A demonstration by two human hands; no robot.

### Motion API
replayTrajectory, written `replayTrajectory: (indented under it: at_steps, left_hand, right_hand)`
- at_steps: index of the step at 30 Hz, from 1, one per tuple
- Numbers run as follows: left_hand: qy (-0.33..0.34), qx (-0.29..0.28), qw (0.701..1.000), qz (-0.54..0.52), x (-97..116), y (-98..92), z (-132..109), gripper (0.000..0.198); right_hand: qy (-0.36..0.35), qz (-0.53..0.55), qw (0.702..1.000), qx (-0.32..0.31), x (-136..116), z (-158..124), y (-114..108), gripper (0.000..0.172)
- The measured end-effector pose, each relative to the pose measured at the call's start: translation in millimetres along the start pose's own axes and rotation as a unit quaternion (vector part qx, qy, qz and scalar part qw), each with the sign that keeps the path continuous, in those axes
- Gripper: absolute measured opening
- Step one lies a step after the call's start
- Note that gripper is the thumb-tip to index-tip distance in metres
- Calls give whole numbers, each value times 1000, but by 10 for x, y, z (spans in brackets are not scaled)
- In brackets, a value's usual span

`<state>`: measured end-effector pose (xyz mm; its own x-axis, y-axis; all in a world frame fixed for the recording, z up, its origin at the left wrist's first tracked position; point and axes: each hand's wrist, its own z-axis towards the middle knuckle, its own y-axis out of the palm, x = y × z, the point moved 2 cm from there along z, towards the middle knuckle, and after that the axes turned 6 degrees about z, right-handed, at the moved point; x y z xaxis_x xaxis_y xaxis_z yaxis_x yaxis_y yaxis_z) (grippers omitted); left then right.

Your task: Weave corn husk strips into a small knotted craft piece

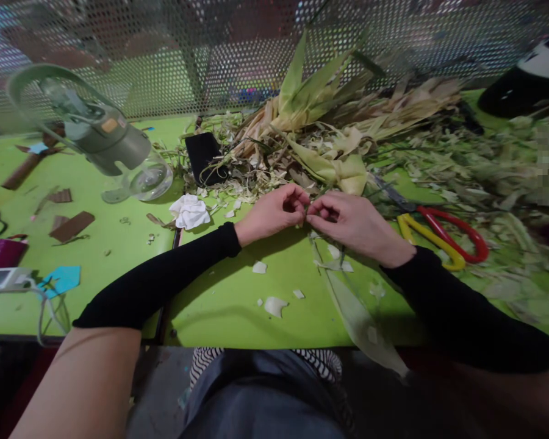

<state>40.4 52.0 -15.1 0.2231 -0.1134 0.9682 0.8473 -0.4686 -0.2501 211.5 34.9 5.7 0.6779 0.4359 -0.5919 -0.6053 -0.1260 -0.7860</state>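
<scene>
My left hand point(278, 213) and my right hand point(354, 222) meet fingertip to fingertip just above the green tabletop point(219, 292). Both are closed in a pinch. A pale corn husk strip point(354, 311) trails from beneath my right fingers and hangs over the table's front edge. Whatever small piece sits between my left fingertips is too hidden to make out. Scissors point(441, 235) with one red and one yellow handle lie right of my right hand. Behind both hands rises a heap of corn husks point(320, 110), green and dried. Small husk scraps point(275, 306) are scattered in front.
A clear bottle with a grey-green lid point(112, 143) stands at the left, near a dark phone point(205, 157) and crumpled white tissue point(190, 211). Farther left are brown pieces point(72, 226), blue paper point(60, 280) and a white cabled device point(7, 279). Perforated metal mesh point(165, 73) borders the back.
</scene>
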Motion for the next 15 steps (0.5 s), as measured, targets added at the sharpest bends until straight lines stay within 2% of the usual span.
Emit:
replayTrajectory:
  at_steps: [5, 9, 15]
  left_hand:
    - [85, 25, 988, 123, 45, -16, -32, 17]
    - [101, 50, 974, 198, 63, -9, -47, 18]
    - [114, 69, 957, 258, 33, 44, -30, 19]
  right_hand:
    - [39, 68, 997, 1, 9, 4, 28, 10]
    - [58, 111, 992, -17, 26, 8, 2, 17]
    - [98, 163, 982, -7, 92, 26, -1, 25]
